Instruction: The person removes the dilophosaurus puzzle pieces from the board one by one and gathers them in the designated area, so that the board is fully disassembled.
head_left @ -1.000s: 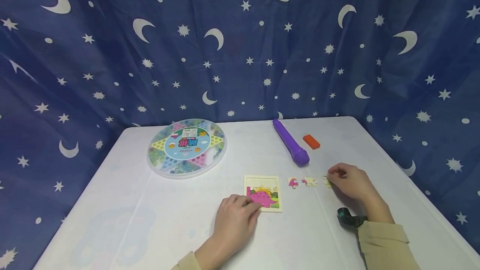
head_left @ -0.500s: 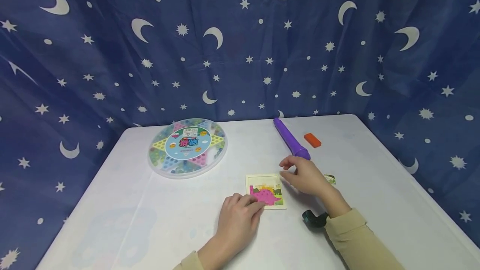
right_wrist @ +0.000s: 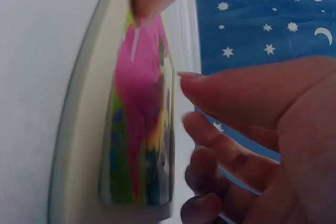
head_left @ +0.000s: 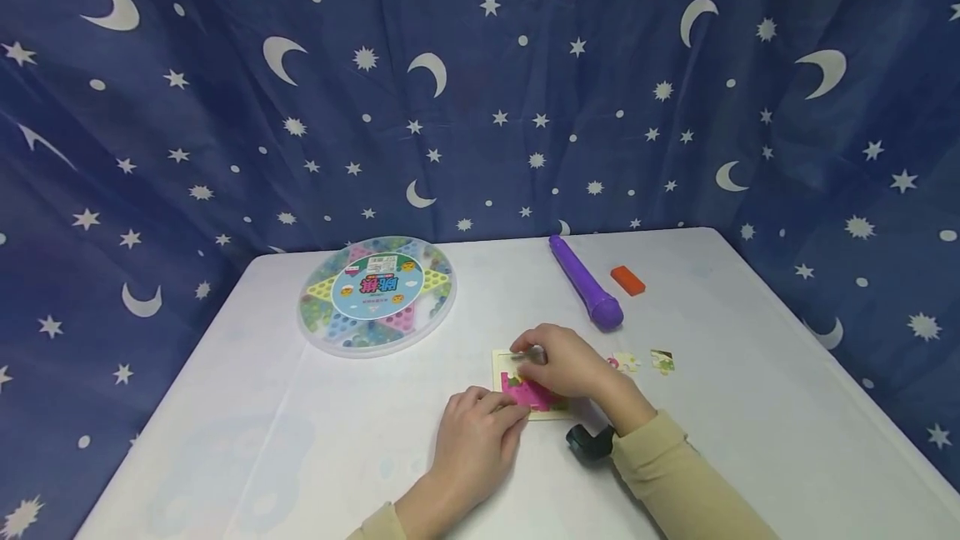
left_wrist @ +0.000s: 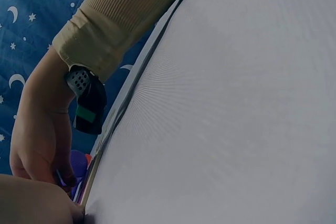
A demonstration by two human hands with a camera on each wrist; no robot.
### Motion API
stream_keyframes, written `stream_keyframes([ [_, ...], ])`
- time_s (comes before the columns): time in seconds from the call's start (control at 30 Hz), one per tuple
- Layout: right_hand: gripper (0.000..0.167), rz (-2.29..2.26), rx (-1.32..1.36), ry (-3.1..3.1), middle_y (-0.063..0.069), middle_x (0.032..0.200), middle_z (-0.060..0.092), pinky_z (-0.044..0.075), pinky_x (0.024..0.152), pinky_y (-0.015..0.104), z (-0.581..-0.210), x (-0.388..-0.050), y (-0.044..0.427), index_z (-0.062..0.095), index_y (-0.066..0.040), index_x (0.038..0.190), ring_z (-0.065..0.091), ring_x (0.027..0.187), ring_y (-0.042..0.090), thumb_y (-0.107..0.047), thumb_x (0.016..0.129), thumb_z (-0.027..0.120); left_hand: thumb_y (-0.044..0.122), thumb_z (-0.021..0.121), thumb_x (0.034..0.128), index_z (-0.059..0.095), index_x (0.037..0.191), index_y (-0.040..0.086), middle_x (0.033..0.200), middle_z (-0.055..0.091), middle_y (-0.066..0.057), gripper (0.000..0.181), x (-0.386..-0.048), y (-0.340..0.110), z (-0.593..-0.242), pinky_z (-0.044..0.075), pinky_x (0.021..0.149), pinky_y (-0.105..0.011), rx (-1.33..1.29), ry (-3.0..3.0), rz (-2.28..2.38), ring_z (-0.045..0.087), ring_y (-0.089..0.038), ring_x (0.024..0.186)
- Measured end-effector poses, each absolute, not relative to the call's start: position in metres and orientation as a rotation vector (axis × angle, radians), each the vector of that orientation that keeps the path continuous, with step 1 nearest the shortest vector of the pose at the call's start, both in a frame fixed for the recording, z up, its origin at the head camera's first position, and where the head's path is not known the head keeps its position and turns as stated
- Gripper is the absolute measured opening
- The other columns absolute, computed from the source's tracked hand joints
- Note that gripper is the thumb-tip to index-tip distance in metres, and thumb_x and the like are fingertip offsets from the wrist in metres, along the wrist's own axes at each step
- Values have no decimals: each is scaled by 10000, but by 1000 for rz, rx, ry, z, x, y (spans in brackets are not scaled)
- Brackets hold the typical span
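Observation:
A small square puzzle board (head_left: 498, 365) with a pink dinosaur picture lies on the white table. My left hand (head_left: 474, 440) rests at its near left corner, fingertips on the surface. Over the board's right and upper part is my right hand (head_left: 566, 365), fingers bent and covering much of the picture. In the right wrist view, the right thumb (right_wrist: 236, 93) and fingertips hover beside the board; whether they hold a piece does not show clearly. To the right lie a pink and cream puzzle piece (head_left: 624, 362) and a green one (head_left: 662, 361).
A purple toy microphone (head_left: 587, 283) lies behind the pieces, beside an orange block (head_left: 627, 280). A round Chinese checkers set (head_left: 377, 297) sits at the back left. A starry blue curtain (head_left: 480, 90) hangs behind the table (head_left: 225, 373).
My right hand has moved left from the rightmost puzzle piece, past the others, to above the board. My left hand stays on the board's corner. The leftmost loose piece is no longer visible.

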State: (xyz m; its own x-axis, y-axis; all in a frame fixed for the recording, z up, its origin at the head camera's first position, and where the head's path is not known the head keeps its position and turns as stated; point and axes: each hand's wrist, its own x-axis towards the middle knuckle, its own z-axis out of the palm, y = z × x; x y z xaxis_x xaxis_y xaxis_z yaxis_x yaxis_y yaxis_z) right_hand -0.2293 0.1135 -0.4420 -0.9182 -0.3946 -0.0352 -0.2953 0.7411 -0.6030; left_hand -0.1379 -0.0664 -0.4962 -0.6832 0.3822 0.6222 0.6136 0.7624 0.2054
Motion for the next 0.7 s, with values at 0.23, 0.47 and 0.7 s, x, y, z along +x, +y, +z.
stream_keyframes([
  [0.23, 183, -860, -671, 2743, -92, 903, 654, 515, 809, 357, -448, -227, 119, 774, -180, 1083, 560, 828, 132, -134, 906, 777, 192, 815, 849, 823, 960, 221, 964, 761, 78, 115, -137, -66, -494, 522, 780, -404, -764, -2388, -536, 652, -186, 902],
  [0.47, 187, -811, -819, 2744, -114, 830, 603, 482, 738, 339, -448, -225, 112, 777, -172, 1091, 535, 775, 123, -111, 916, 754, 187, 806, 856, 817, 947, 224, 955, 763, 88, 99, -137, -67, -492, 521, 769, -398, -768, -2407, -530, 655, -187, 898],
  [0.7, 132, -838, -769, 2727, -82, 872, 638, 501, 832, 402, -449, -222, 107, 753, -173, 1014, 555, 829, 146, -73, 958, 688, 190, 824, 843, 814, 918, 219, 933, 758, 85, 81, -137, -66, -492, 517, 747, -389, -764, -2394, -519, 655, -180, 877],
])
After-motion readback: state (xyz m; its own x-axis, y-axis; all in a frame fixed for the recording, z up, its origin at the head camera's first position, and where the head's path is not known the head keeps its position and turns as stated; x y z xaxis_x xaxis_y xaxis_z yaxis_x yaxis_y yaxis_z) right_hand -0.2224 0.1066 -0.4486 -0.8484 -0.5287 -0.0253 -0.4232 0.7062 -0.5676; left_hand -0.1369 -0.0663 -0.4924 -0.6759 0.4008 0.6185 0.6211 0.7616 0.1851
